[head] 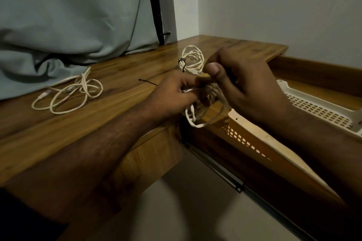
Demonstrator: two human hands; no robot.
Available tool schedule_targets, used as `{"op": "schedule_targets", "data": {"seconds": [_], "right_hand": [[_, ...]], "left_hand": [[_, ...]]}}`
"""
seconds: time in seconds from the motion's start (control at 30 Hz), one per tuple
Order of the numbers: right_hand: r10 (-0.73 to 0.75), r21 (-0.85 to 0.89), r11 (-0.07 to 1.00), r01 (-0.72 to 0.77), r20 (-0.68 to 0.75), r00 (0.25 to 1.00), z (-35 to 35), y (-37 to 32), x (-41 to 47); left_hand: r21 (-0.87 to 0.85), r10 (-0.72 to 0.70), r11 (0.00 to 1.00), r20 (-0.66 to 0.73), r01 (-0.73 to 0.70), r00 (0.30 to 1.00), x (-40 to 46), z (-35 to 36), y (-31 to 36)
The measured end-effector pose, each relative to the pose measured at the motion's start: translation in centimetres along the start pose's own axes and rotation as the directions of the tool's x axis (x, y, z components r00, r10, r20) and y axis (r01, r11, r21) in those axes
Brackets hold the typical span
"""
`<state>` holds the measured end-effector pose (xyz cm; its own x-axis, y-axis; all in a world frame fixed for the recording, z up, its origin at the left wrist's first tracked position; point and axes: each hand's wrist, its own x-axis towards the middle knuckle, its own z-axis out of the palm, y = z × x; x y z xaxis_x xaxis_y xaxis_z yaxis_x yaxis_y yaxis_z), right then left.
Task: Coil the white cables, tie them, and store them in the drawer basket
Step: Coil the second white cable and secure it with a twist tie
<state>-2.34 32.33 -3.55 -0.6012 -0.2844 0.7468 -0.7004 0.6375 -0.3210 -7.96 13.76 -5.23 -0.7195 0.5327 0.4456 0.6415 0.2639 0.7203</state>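
Observation:
My left hand [174, 94] grips a coiled white cable [197, 115] at the desk's front edge; its loops hang below my fingers. My right hand [241, 84] is just above and right of it, thumb and fingers pinched together at the coil's top, seemingly on a thin dark tie that is mostly hidden. One end of the dark tie [147, 82] trails left over the wood. A second white coil [193, 58], bound with a dark tie, lies behind my hands. A loose, uncoiled white cable [68, 94] sprawls at the left. The white perforated basket [321, 107] sits in the open drawer at right.
The wooden desk [109, 111] runs left to right, with grey cloth [58, 25] heaped along its back left. The open drawer's front panel [264, 152] and metal rail [221, 174] jut out below my right forearm. A white wall stands behind.

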Motion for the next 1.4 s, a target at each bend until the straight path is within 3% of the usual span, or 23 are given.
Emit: {"op": "schedule_targets", "data": {"seconds": [0.17, 0.37, 0.53, 0.7, 0.87, 1.0, 1.13, 1.3, 1.4], "right_hand": [[0.122, -0.226, 0.971, -0.084, 0.162, 0.979, 0.9, 0.8, 0.0], [0.233, -0.234, 0.952, -0.196, 0.142, 0.962, 0.8, 0.3, 0.1], [0.266, -0.426, 0.892, -0.151, 0.225, 0.937, 0.5, 0.4, 0.5], [0.196, -0.184, 0.971, -0.155, 0.236, 0.952, 0.5, 0.4, 0.4], [0.132, -0.036, 0.991, -0.127, 0.253, 0.958, 1.0, 0.6, 0.0], [0.097, -0.008, 0.995, -0.098, 0.242, 0.965, 0.5, 0.5, 0.1], [0.191, -0.050, 0.981, -0.186, 0.146, 0.971, -0.1, 1.0, 0.4], [0.239, -0.198, 0.955, -0.220, 0.077, 0.968, -0.7, 2.2, 0.5], [0.277, -0.171, 0.949, -0.266, 0.047, 0.960, -0.7, 2.4, 0.5]], "left_hand": [[0.153, 0.075, 0.987, -0.106, -0.058, 0.992, 0.2, -0.1, -0.8], [0.317, 0.126, 0.945, -0.108, -0.086, 0.986, 0.0, 0.3, -0.9], [0.354, 0.172, 0.928, -0.132, -0.116, 0.976, 0.0, 0.4, -1.1], [0.367, 0.201, 0.918, -0.104, -0.150, 0.974, 0.0, 0.1, -0.8], [0.273, 0.226, 0.940, -0.040, -0.207, 0.973, -0.1, 0.0, -0.4], [0.214, 0.202, 0.958, -0.042, -0.189, 0.978, 0.2, 0.0, -0.9], [0.140, 0.176, 0.977, -0.113, -0.160, 0.978, 0.4, 0.0, -0.9], [0.277, 0.239, 0.944, -0.188, -0.182, 0.953, 0.4, -0.2, -0.8], [0.349, 0.285, 0.915, -0.206, -0.202, 0.936, 0.4, -0.1, -0.8]]}}
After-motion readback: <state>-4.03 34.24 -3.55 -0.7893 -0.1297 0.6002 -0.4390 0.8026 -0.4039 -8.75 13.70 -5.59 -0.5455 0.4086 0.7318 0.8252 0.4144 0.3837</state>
